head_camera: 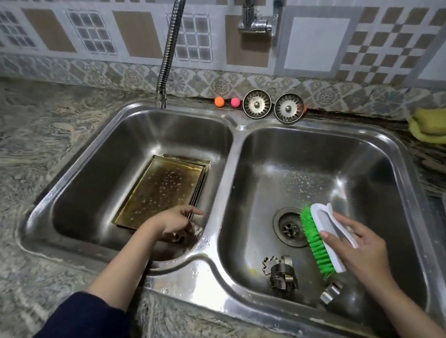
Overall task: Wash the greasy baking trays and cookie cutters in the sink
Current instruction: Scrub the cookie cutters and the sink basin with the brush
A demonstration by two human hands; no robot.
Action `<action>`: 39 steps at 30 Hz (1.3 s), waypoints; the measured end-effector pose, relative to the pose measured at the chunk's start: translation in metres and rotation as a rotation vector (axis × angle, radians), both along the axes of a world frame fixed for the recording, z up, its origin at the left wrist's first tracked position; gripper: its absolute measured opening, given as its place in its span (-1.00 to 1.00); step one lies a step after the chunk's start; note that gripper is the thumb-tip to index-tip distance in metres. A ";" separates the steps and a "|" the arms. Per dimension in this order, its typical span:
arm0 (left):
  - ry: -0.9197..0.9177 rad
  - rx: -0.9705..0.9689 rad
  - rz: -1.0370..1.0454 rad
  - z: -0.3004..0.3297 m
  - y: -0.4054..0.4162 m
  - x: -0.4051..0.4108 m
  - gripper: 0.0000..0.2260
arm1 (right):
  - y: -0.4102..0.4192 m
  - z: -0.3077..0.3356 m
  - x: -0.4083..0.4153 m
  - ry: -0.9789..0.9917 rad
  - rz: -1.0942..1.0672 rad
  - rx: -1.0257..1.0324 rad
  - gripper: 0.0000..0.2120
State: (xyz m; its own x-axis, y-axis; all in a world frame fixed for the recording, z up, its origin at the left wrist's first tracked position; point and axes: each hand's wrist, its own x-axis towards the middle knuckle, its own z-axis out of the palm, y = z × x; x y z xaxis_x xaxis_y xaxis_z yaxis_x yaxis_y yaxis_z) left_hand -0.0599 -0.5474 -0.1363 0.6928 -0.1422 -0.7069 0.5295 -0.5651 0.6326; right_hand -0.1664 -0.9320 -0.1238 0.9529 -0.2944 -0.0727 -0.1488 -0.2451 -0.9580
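Head view showed washing barely begun: left hand loosely curled, holding nothing, at the greasy baking trays, right hand gripping the scrub brush (cookie cutters untouched).

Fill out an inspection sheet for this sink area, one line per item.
Surface: steel double sink set in a mottled stone counter; droplets on the divider.
Job's things: stacked greasy baking trays in the left basin; cookie cutters in the right basin near the drain.
Clutter: two sink strainers, an orange ball and a pink ball on the back ledge; yellow sponge at the right.
Hands: left hand at the trays' near corner, grip unclear; right hand holds a green-bristled scrub brush over the right basin.
Cables: nothing seen; one flexible tap hose.
Surroundings: patterned tiled wall, wall tap.
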 end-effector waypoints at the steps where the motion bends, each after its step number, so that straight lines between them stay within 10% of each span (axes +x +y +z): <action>1: -0.078 0.011 0.026 0.010 -0.005 0.000 -0.58 | -0.003 0.001 0.000 0.002 -0.013 0.009 -0.52; 8: -0.668 -0.298 0.150 0.093 -0.077 -0.020 -0.73 | -0.027 0.009 -0.004 0.002 -0.136 0.101 -0.45; 20: -0.309 0.487 -0.981 -0.006 -0.222 -0.046 -0.50 | -0.041 0.008 -0.025 -0.020 -0.123 0.167 -0.45; 28: -0.402 0.348 -0.853 -0.005 -0.219 -0.040 -0.57 | -0.054 0.017 -0.029 -0.044 -0.142 0.178 -0.55; 39: -0.111 -0.534 -0.259 0.056 -0.249 -0.043 -0.54 | -0.139 0.106 -0.016 -0.278 -0.369 -0.069 -0.54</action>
